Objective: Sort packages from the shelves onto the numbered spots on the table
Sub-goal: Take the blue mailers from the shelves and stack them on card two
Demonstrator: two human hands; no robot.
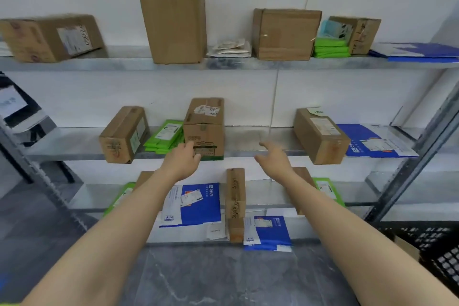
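Brown corrugated cardboard, taped and labelled, makes up the box (204, 129) that stands upright at the centre of the middle shelf (250, 139) in the head view. It looks stiff and fairly dry to the touch, with dented corners. It is probably light enough for two hands, though its weight cannot be read here.

The left hand (185, 156) reaches its lower front left corner with fingers loosely extended and grips nothing. Blur hides whether it touches the box. The right hand (272, 154) hovers over bare shelf to the box's right, fingers spread and empty.

Pressing a palm on each side wall, low down, seems the surest hold.

Green mailers (165, 136) lie stacked right against the box's left side and crowd the left hand's way in. A smaller carton (124, 134) sits beyond them. To the right, a tilted carton (320, 135) and blue mailers (372, 141) stand well apart. No table shows.
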